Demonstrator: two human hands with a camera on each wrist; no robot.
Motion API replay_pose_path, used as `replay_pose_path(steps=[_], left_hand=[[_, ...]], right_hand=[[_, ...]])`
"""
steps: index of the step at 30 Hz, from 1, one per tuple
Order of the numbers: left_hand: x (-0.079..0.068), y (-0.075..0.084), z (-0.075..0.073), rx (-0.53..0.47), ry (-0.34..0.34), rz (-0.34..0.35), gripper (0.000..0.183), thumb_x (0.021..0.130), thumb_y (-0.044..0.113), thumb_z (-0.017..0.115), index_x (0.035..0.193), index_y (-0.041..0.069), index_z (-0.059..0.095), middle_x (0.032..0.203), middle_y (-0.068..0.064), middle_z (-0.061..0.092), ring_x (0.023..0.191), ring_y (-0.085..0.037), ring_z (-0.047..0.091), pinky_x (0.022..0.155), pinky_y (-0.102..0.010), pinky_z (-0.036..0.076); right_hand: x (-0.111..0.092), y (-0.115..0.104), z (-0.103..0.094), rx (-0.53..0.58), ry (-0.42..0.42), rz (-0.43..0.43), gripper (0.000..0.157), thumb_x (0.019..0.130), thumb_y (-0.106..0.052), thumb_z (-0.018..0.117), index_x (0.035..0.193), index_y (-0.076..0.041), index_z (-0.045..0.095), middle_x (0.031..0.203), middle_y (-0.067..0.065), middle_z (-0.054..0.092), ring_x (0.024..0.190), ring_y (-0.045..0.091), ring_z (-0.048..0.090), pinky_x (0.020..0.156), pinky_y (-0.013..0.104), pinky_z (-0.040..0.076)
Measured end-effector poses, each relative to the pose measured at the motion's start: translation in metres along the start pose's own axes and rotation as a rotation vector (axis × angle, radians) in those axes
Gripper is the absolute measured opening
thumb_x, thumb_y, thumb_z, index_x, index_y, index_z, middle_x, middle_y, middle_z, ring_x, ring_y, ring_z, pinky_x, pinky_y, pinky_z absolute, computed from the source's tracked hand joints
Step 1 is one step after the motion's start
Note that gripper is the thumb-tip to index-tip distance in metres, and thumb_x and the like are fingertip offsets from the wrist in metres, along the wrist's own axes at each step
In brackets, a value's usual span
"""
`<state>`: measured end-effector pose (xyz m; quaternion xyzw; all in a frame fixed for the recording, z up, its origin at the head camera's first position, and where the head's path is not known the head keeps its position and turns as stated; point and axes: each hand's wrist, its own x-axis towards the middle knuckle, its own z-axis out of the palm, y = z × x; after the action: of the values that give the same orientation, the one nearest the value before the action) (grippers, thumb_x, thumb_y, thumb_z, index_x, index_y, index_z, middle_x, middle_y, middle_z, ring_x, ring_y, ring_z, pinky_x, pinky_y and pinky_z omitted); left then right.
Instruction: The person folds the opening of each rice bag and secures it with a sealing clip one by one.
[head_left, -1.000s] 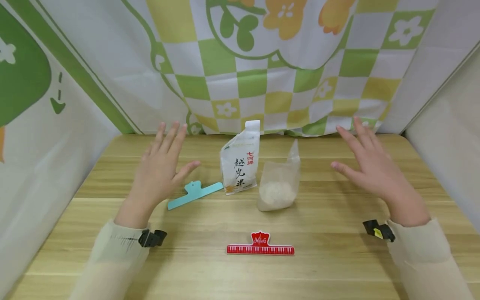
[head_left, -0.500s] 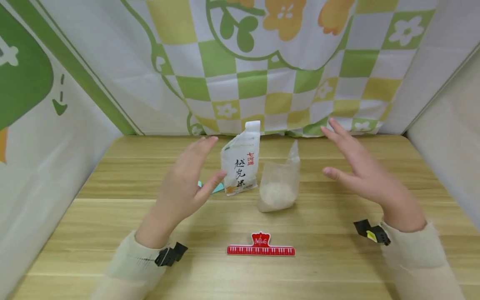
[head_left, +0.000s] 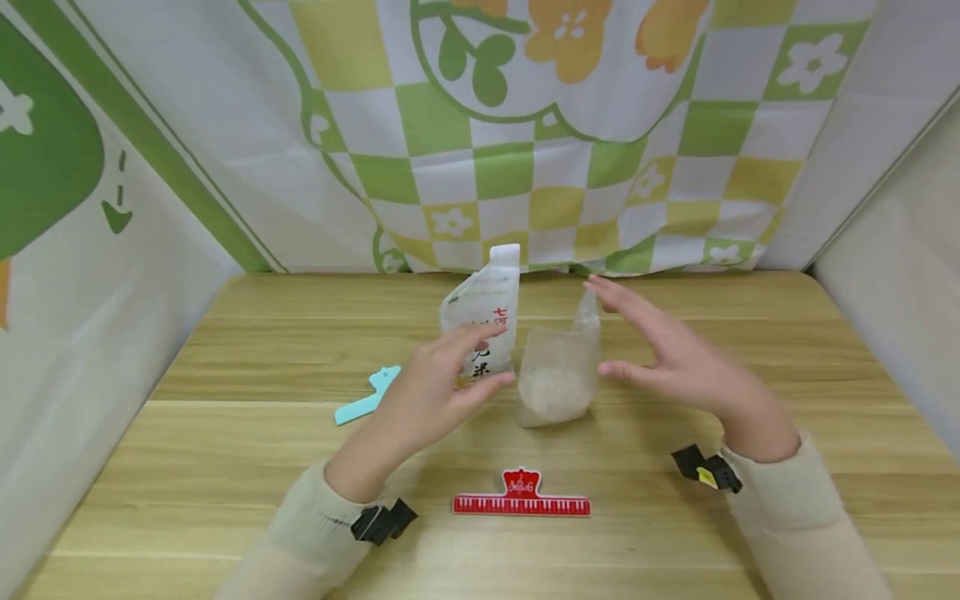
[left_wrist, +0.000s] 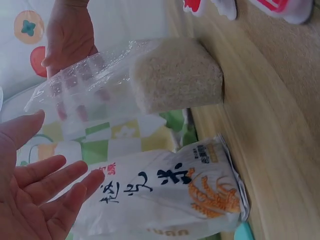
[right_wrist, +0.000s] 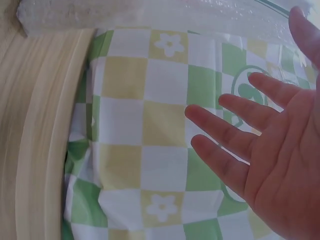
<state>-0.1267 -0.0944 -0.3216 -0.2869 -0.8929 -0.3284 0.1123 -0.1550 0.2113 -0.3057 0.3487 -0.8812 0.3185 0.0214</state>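
A clear plastic bag (head_left: 555,387) with rice in its lower part stands upright near the table's middle, its top rising to a point at the right. To its left stands a white printed rice bag (head_left: 480,292), partly covered by my left hand (head_left: 431,396) in the head view. That hand has its thumb and fingers spread apart, nothing between them. My right hand (head_left: 682,362) is beside the clear bag's right side, fingers extended toward its top and likewise holding nothing. In the left wrist view, the rice (left_wrist: 177,75) shows through the clear film, with the other hand behind it.
A light-blue sealing clip (head_left: 363,404) lies left of the bags, partly behind the left hand. Closer to me lies a red clip (head_left: 521,496) with a piano-key pattern. A checked cloth (head_left: 510,167) hangs at the wooden table's (head_left: 225,350) back edge.
Both hands have come inward from the sides toward the clear bag, the left moving right and the right moving left. The bags and clips have stayed where they were.
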Motion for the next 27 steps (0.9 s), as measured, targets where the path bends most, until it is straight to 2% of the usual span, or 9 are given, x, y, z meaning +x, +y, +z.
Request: replay_pose_path(steps=[5, 9, 14, 22, 27], left_hand=[[0.007, -0.002, 0.011, -0.039, -0.046, -0.048, 0.053, 0.087, 0.032, 0.077, 0.133, 0.01, 0.061, 0.127, -0.007, 0.068, 0.105, -0.022, 0.067, 0.081, -0.036, 0.055], [0.011, -0.003, 0.018, -0.082, -0.1, -0.077, 0.055, 0.086, 0.032, 0.079, 0.133, 0.009, 0.061, 0.129, -0.007, 0.068, 0.11, -0.022, 0.067, 0.092, -0.039, 0.055], [0.014, -0.002, 0.024, -0.159, -0.146, -0.107, 0.054, 0.085, 0.03, 0.079, 0.131, 0.006, 0.062, 0.127, -0.01, 0.068, 0.109, -0.027, 0.068, 0.095, -0.043, 0.055], [0.013, -0.001, 0.031, -0.185, -0.189, -0.177, 0.048, 0.086, 0.032, 0.078, 0.125, 0.007, 0.067, 0.122, -0.009, 0.071, 0.108, -0.027, 0.069, 0.094, -0.044, 0.055], [0.013, -0.002, 0.036, -0.282, -0.232, -0.248, 0.043, 0.089, 0.029, 0.076, 0.125, 0.008, 0.067, 0.124, -0.008, 0.07, 0.105, -0.024, 0.071, 0.089, -0.035, 0.058]], right_hand=[[0.004, 0.002, 0.009, -0.005, -0.016, -0.037, 0.081, 0.088, -0.021, 0.077, 0.155, -0.013, 0.032, 0.159, 0.01, 0.038, 0.142, 0.033, 0.042, 0.115, 0.053, 0.034], [0.007, 0.004, 0.014, 0.003, -0.033, -0.039, 0.075, 0.086, -0.02, 0.078, 0.15, -0.009, 0.04, 0.154, 0.01, 0.045, 0.143, 0.031, 0.041, 0.116, 0.046, 0.033], [0.008, 0.007, 0.019, 0.034, -0.031, -0.062, 0.066, 0.084, -0.016, 0.079, 0.142, -0.006, 0.05, 0.145, 0.012, 0.054, 0.137, 0.032, 0.048, 0.112, 0.05, 0.037], [0.009, 0.01, 0.023, 0.037, -0.056, -0.048, 0.054, 0.082, -0.015, 0.081, 0.131, -0.006, 0.059, 0.133, 0.011, 0.064, 0.125, 0.03, 0.058, 0.105, 0.05, 0.045], [0.01, 0.012, 0.024, 0.034, -0.055, -0.064, 0.048, 0.082, -0.013, 0.081, 0.125, -0.006, 0.063, 0.126, 0.008, 0.067, 0.12, 0.027, 0.061, 0.102, 0.048, 0.048]])
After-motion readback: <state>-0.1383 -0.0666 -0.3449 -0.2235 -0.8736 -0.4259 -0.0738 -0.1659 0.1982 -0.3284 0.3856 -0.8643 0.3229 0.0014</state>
